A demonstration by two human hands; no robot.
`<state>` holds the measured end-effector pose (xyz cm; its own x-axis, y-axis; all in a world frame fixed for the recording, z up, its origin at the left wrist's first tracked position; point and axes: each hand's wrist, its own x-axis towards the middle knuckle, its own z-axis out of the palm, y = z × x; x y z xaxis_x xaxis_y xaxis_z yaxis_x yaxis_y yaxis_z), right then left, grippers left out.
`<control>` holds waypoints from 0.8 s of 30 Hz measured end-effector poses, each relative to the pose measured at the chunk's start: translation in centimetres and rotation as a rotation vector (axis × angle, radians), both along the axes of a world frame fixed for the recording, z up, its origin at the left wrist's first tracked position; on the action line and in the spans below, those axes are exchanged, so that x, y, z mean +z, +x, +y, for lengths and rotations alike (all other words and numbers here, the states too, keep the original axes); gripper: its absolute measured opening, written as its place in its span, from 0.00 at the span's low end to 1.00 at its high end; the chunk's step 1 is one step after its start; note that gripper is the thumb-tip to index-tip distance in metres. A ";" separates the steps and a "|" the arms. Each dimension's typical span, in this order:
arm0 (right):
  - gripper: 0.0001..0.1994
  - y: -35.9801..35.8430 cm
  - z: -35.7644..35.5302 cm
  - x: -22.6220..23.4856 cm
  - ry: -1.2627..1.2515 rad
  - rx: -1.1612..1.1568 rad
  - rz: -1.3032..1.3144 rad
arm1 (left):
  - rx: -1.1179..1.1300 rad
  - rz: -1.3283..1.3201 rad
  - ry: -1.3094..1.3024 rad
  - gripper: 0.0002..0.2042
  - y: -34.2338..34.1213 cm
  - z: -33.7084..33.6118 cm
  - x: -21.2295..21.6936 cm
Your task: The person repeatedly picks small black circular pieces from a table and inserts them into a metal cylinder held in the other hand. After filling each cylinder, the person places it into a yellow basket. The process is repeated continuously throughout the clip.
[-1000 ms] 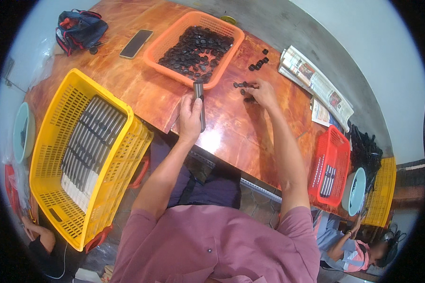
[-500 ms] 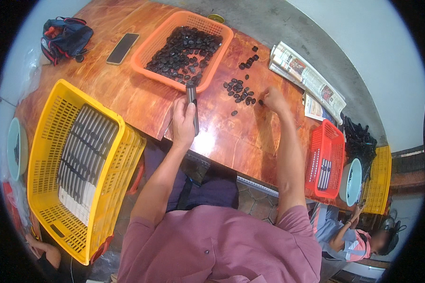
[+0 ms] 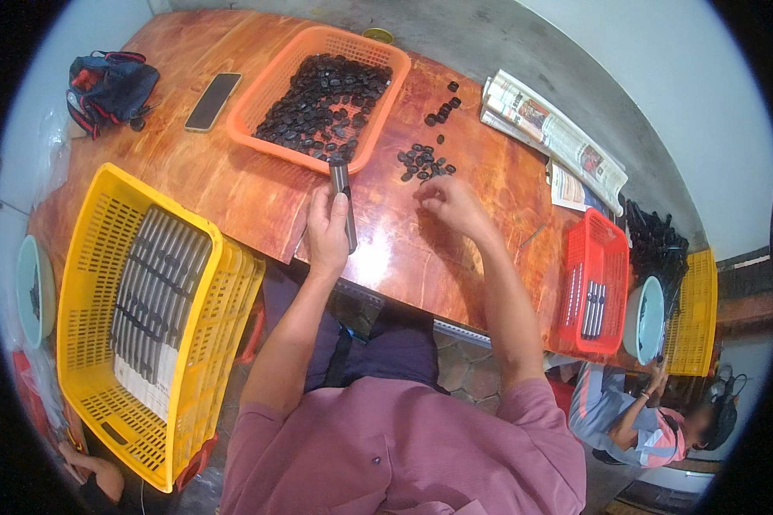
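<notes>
My left hand is wrapped round a dark grey metal-looking tube, held tilted with its black upper end by the near rim of the orange basket. Many small black oval caps fill that basket. My right hand hovers over the table with its fingers curled in and fingertips pressed together. Whatever they may hold is hidden. Just beyond the fingertips lies a loose cluster of black oval caps, with several more farther back.
A yellow crate of similar tubes stands at the left. A phone and a dark bag lie on the table. Rightward are newspapers, a red basket with tubes and a pale green basin. A person sits beyond.
My right hand has moved left and slightly nearer, away from the right side of the loose caps toward the tube. My left hand still holds the tube. The whole view has shifted slightly.
</notes>
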<state>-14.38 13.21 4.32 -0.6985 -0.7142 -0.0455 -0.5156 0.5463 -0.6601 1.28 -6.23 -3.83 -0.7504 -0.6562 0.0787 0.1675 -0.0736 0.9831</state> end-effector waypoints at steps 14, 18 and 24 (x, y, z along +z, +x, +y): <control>0.18 -3.2 -13.5 6.5 -0.250 0.129 0.432 | -0.081 -0.011 0.093 0.13 0.1 0.0 0.1; 0.27 -4.6 -22.9 3.2 0.093 0.441 0.273 | 0.000 0.019 -0.070 0.14 -0.4 0.0 -0.5; 0.31 -1.8 -29.9 1.2 0.395 0.374 0.163 | 0.063 0.028 -0.217 0.14 -0.5 0.3 1.3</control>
<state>-16.18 -16.68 5.53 -0.4215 -0.8649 -0.2726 -0.7994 0.4963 -0.3386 0.82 -5.97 -2.50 -0.7039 -0.6674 0.2432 0.1921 0.1508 0.9697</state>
